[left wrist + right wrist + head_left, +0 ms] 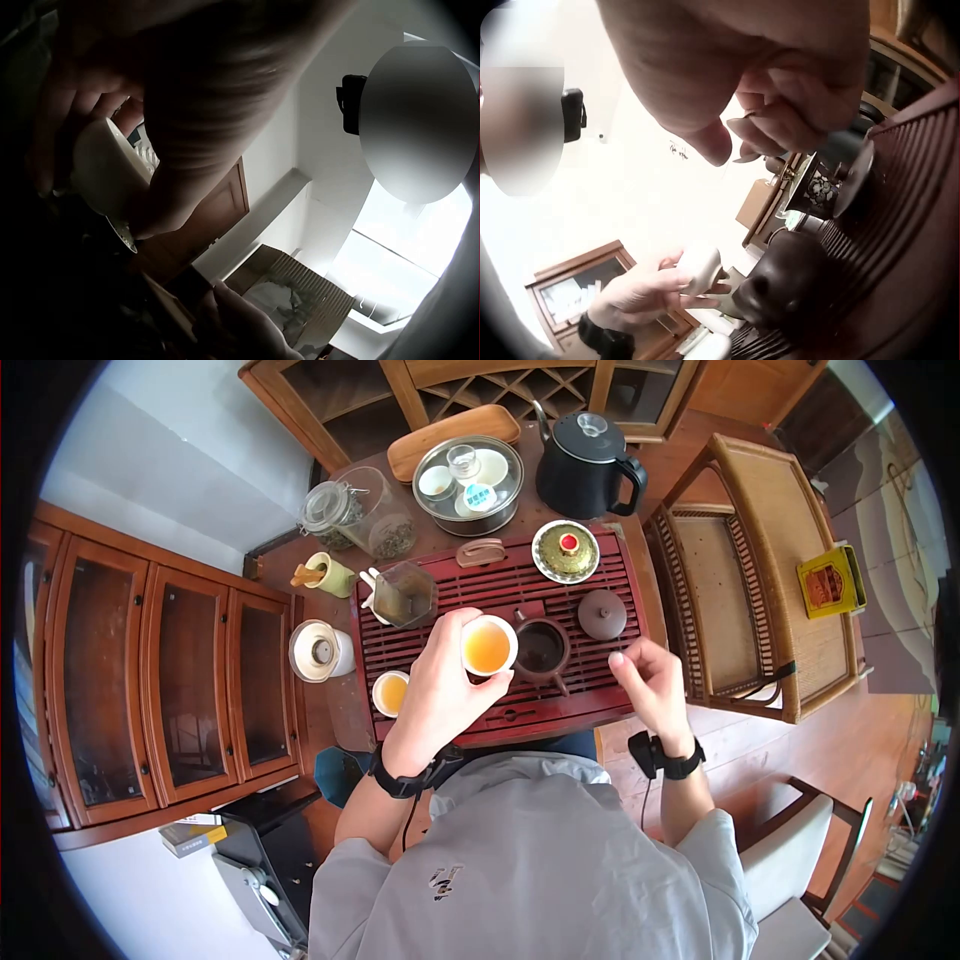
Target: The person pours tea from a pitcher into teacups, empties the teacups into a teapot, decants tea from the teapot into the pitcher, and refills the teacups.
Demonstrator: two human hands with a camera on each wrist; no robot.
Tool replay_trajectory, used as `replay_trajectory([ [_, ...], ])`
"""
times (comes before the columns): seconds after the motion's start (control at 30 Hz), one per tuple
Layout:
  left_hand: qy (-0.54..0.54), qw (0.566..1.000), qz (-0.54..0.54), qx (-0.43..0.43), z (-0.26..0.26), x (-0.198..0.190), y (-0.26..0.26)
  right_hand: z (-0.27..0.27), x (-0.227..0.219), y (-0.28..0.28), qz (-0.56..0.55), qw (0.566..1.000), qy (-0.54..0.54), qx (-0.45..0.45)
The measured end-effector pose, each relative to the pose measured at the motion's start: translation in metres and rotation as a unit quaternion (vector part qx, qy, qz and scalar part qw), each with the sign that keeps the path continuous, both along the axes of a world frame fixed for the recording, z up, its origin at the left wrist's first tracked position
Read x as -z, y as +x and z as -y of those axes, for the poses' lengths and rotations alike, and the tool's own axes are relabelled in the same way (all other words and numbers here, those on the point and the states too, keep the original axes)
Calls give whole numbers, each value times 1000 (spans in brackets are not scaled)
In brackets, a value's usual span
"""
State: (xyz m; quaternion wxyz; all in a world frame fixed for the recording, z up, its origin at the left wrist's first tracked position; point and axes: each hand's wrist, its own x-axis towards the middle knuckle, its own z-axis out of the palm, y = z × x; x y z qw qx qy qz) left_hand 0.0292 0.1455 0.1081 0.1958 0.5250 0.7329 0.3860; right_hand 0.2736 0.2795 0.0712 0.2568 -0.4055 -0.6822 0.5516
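Note:
My left hand [440, 690] grips a small white teacup [702, 268] by its sides, above the front middle of the slatted red tea tray [635, 600]. Amber tea [487, 648] fills much of the cup. My right hand [655, 685] hovers over the tray's right edge, fingers loosely bent and holding nothing. Between the hands stands a dark clay teapot [562, 663] without its lid; the round brown lid [602, 615] lies just behind my right hand. To the left, another white cup [379, 706] of tea is partly covered by my left hand.
On the tray stand a lidded gaiwan [566, 552] and a glass pitcher [408, 598]. Behind it are a black kettle [585, 475], a glass-lidded pot [468, 515] and glass jars [375, 525]. Left of the tray sits a strainer cup [340, 652]; a wicker shelf [790, 510] stands right.

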Motion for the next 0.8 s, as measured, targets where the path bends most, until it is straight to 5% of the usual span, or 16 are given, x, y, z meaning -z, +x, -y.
replay_trajectory([
  [0.13,27,995,82,40,-5,11,-1,36,16,9,-122,982,-144,1],
  [0.27,37,996,64,55,-10,13,1,54,41,8,-142,978,-149,-38],
  [0.8,49,975,-185,112,-26,-8,19,55,46,5,-74,993,-12,-87],
])
